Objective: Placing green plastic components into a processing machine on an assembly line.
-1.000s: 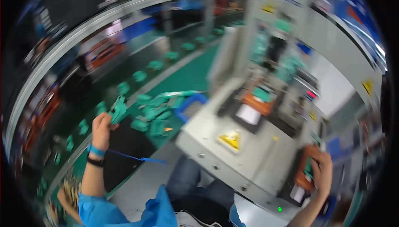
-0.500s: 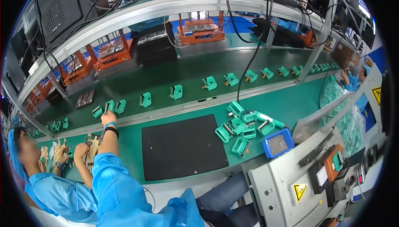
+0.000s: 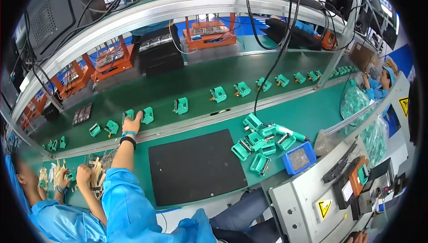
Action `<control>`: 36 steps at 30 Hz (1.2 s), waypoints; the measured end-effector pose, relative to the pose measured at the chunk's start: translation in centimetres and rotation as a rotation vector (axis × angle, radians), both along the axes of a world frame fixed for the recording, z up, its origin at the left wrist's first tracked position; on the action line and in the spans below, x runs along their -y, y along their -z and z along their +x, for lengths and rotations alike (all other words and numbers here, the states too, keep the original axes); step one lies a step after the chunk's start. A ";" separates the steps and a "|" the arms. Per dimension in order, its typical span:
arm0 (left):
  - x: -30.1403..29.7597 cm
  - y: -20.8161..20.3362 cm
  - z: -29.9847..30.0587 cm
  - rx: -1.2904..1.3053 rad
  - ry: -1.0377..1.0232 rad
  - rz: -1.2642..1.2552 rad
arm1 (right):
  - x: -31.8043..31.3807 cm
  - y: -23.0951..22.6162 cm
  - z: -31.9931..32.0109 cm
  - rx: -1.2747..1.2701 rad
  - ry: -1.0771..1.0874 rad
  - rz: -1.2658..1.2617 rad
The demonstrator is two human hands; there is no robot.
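My left hand (image 3: 132,124), with a dark band at the wrist, reaches over the rail to the green belt. Its fingers and thumb close around a green plastic housing (image 3: 128,113), whose near side the fingers partly hide. Just right of the thumb stands another green housing (image 3: 147,115). Two more housings, a near one (image 3: 111,127) and a farther one (image 3: 95,129), rest on the belt to the left. My right hand is not in view. Several fingers (image 3: 358,237) show at the lower right rim; whose they are I cannot tell.
Several housings run along the belt (image 3: 200,80). A black mat (image 3: 196,167) lies on the bench, beside a pile of housings (image 3: 254,141), a green electric screwdriver (image 3: 290,131) and a blue parts bin (image 3: 299,157). At left sits a co-worker (image 3: 67,216); a grey machine (image 3: 307,203) stands right.
My left hand has moved right along the belt, from one housing to its neighbour, which now sits farther right of the others. The head view has shifted slightly.
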State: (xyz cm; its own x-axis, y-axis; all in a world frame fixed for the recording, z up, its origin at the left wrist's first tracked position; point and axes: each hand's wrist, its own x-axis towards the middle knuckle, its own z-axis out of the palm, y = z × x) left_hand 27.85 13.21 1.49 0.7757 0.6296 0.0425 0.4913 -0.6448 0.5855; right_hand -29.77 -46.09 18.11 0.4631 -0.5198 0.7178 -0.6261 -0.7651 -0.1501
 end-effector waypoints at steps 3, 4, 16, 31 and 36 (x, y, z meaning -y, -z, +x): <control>1.9 1.5 1.5 0.039 0.070 0.040 | 0.1 0.0 0.8 -0.019 -0.014 0.092; 2.7 1.6 1.5 0.107 0.087 0.027 | -0.6 -0.4 1.4 -0.058 -0.012 0.059; 20.1 -3.4 -9.7 0.305 1.076 -0.220 | 0.1 2.3 1.5 -0.012 -0.129 0.105; 35.8 -14.4 -23.6 0.788 1.983 -0.285 | -7.0 5.2 13.5 0.283 -0.984 0.921; 39.6 -14.1 -27.7 0.840 2.141 -0.552 | -7.7 6.3 13.7 0.571 -1.203 1.366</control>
State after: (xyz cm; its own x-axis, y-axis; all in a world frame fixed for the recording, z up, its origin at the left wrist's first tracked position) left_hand 0.15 -26.37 15.57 0.0125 -0.6645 0.7472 -0.7390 0.4973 0.4546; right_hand -16.03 -38.41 11.86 0.8490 -0.4121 0.3307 0.4056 0.1071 -0.9078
